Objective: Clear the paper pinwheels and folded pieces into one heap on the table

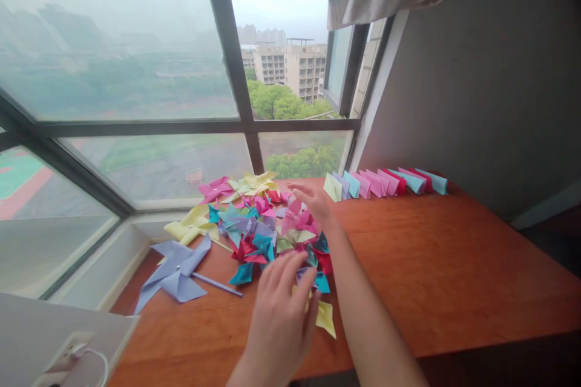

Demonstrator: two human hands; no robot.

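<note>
My left hand (pixel 284 302) hovers over the near edge of a heap of folded paper pinwheels (pixel 249 224), fingers loosely curved and apart, nothing seen in them. A yellow paper piece (pixel 325 317) pokes out beside its fingertips. Farther back, my right hand (pixel 312 201) is over the heap's right side with its fingers stretched to the left, and it appears to hold nothing. The heap mixes teal, red, pink, lilac and pale green shapes. To its left lie a large lilac pinwheel (pixel 179 269) on a stick and a yellow pinwheel (pixel 193 225).
A row of folded paper pieces (pixel 376 184) stands along the back right of the wooden table (pixel 431 266). Windows (pixel 149 66) rise behind, one pane open. A wall socket with a plugged-in white cable (pixel 82 351) is at the lower left.
</note>
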